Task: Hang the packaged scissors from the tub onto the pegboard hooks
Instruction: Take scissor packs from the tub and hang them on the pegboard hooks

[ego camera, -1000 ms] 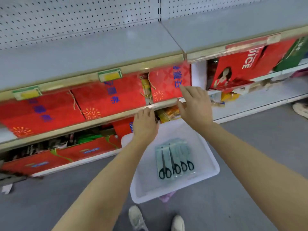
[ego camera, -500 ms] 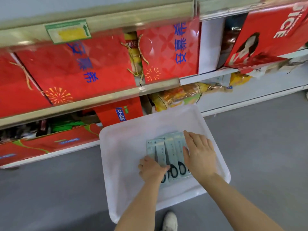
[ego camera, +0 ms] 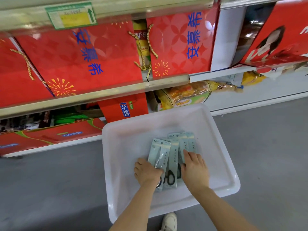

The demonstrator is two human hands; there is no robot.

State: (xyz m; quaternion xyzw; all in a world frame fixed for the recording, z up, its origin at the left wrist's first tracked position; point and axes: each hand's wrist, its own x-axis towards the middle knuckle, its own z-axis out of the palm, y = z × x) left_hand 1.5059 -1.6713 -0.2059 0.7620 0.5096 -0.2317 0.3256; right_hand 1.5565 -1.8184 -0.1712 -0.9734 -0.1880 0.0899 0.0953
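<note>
Red gift boxes (ego camera: pixel 80 59) fill the shelves above a white tub (ego camera: pixel 221 165) on the grey floor. Packaged scissors (ego camera: pixel 172 157) lie fanned mid-tub. Left hand (ego camera: pixel 147 172) curls around the leftmost pack's lower end; right hand (ego camera: pixel 195 170) presses flat, fingers straight, on the right-side packs.

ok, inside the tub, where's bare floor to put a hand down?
Bare tub floor: the far strip behind the scissor packs, and both side strips beside the walls. Crowded: the middle, where left hand and right hand sit on the packs.
</note>
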